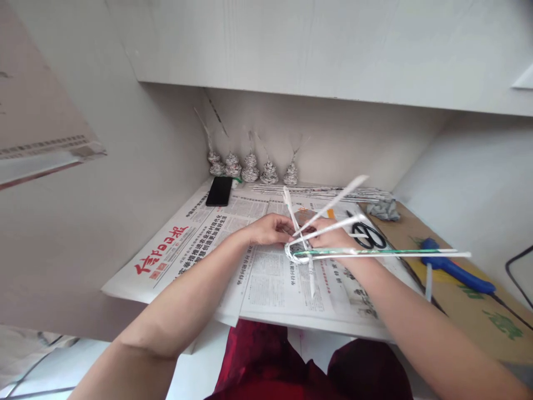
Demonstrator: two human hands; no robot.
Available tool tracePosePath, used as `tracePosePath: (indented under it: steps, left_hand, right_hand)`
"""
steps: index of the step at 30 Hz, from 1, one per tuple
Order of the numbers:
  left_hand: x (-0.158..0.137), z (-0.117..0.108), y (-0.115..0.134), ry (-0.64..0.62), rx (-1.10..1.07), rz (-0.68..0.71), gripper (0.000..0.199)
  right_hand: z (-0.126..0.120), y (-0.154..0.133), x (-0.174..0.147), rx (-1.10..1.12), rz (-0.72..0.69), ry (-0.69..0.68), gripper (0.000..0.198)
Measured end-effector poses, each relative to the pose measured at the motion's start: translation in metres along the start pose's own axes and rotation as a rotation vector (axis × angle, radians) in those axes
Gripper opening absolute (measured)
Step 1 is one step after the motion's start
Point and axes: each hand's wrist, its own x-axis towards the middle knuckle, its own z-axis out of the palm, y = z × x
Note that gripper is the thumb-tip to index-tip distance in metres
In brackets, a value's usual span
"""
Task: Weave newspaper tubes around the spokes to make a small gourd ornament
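Between my hands is a small round woven paper base [290, 254] with long rolled paper strips [339, 223] sticking out of it, most of them toward the right. One of the strips shows green along its length. My left hand [272, 229] grips the far left side of the weave, fingers curled. On its far right side my right hand [327, 232] is closed as well, partly hidden behind the strips. Both hands hover just above or rest at the newspaper [266, 289]; which, I cannot tell.
Several woven gourd-shaped pieces [250, 168] stand along the back wall, near a black phone [219, 191]. Rolled paper sticks [333, 193] lie behind my hands. At right are black-handled scissors [368, 236], a crumpled grey cloth [383, 210] and a blue glue gun [458, 272] on cardboard [495, 333].
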Motion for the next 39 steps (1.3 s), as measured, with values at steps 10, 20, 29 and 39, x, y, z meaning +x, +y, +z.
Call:
tracePosePath:
  steps: [10, 20, 29, 39]
  left_hand:
    - [0.005, 0.017, 0.0, 0.338, 0.369, 0.078, 0.019]
    - [0.007, 0.025, -0.004, 0.486, 0.434, 0.021, 0.007]
    - [0.006, 0.024, -0.004, 0.401, 0.418, 0.028, 0.021]
    - [0.004, 0.022, -0.001, 0.335, 0.37, 0.087, 0.017]
  right_hand:
    - [0.008, -0.003, -0.001, -0.198, -0.086, -0.007, 0.021]
    - [0.012, 0.002, -0.016, 0.003, -0.172, 0.051, 0.031]
    - [-0.007, 0.001, -0.023, 0.121, -0.339, -0.022, 0.021]
    - [-0.017, -0.01, -0.03, 0.254, -0.237, -0.341, 0.023]
